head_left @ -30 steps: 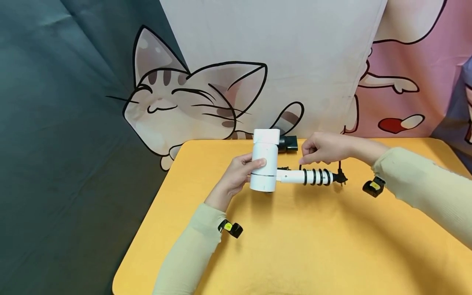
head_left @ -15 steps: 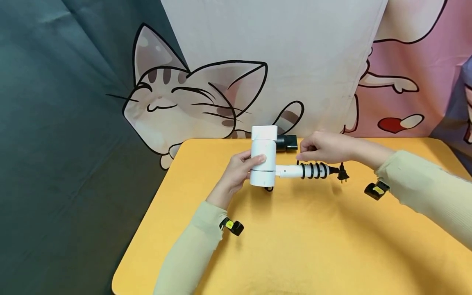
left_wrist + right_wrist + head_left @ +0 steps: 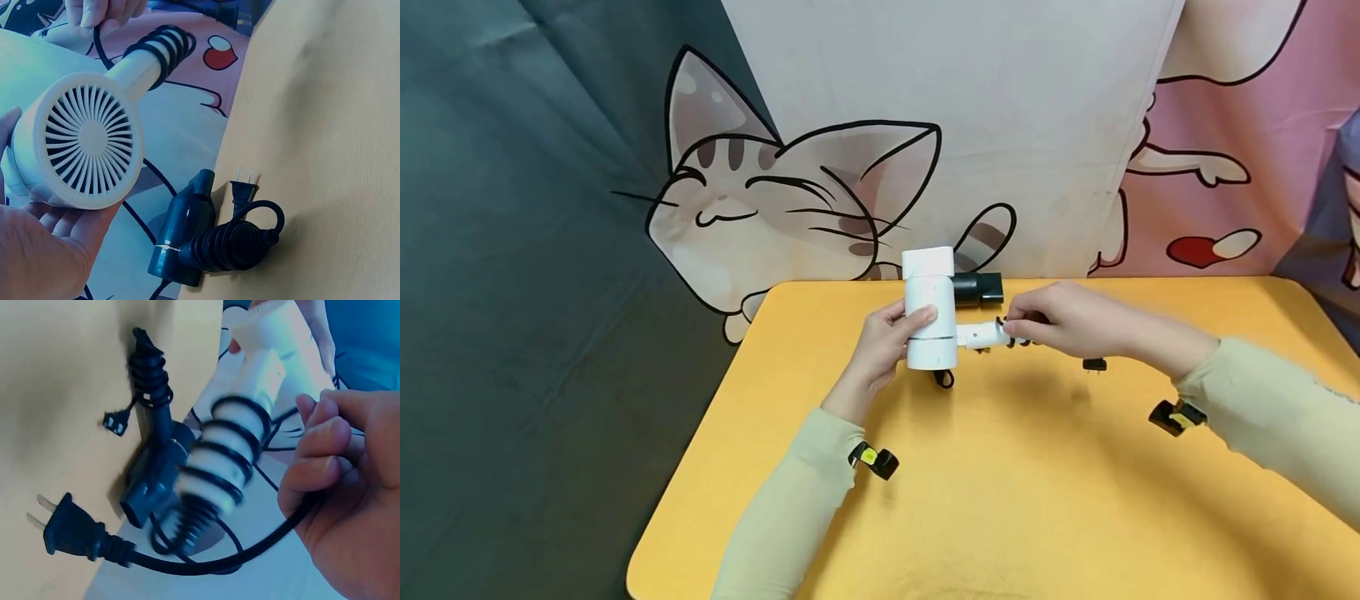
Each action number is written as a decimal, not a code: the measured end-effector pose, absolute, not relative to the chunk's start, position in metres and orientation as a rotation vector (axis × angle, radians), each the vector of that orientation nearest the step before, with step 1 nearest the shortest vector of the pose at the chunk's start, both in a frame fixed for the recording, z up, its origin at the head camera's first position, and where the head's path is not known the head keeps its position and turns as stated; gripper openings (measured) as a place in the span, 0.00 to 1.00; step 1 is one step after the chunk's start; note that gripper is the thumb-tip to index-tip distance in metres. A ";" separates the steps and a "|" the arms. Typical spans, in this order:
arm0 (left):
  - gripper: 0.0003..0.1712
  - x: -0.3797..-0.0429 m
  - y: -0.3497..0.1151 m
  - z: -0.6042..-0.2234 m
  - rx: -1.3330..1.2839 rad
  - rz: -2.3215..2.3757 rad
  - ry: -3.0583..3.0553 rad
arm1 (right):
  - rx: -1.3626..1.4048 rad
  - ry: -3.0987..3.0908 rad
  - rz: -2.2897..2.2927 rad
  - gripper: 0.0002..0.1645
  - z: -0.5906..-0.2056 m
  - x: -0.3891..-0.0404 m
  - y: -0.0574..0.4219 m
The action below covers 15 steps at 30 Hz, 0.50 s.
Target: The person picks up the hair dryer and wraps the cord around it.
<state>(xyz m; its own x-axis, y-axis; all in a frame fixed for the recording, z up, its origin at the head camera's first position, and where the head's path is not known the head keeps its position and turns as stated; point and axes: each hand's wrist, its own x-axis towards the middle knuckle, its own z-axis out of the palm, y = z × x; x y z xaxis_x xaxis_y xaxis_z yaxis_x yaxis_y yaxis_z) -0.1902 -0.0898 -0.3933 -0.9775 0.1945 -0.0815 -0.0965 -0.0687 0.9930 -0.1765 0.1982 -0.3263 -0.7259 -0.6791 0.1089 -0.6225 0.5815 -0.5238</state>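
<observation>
My left hand (image 3: 876, 350) grips the barrel of a white hair dryer (image 3: 929, 304), thumb across the near side, raised over the table. Its vented rear grille (image 3: 92, 140) faces the left wrist camera. The dryer's handle (image 3: 259, 381) points right, with a black power cord (image 3: 215, 478) wound round it in several turns. My right hand (image 3: 1078, 321) is over the handle's end in the head view and hides most of the coils. In the right wrist view its curled fingers hold the cord's loose end, from which the two-pin plug (image 3: 72, 528) hangs.
A black hair dryer (image 3: 979, 289) lies near the back edge of the yellow table (image 3: 970, 500), behind the white one. Its own cord is coiled round its handle (image 3: 228, 247), with a plug (image 3: 244, 190) beside it. A cartoon-printed cloth (image 3: 1000, 108) hangs behind the table.
My right hand has come down and toward me, from behind the handle to in front of it, covering the coils. The white hair dryer has shifted slightly left and away, still in my left hand.
</observation>
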 end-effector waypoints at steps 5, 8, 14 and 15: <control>0.26 -0.191 -0.086 -0.393 0.091 2.194 2.002 | -1.202 2.800 -0.895 0.07 -0.341 -0.164 0.199; 0.27 -0.191 -0.084 -0.393 0.076 2.211 1.998 | -1.254 2.856 -0.940 0.08 -0.352 -0.157 0.199; 0.26 -0.191 -0.081 -0.392 0.045 2.288 1.954 | -1.245 2.820 -1.158 0.10 -0.382 -0.146 0.199; 0.25 -0.191 -0.081 -0.392 0.045 2.305 1.940 | -1.222 2.783 -1.213 0.10 -0.387 -0.145 0.199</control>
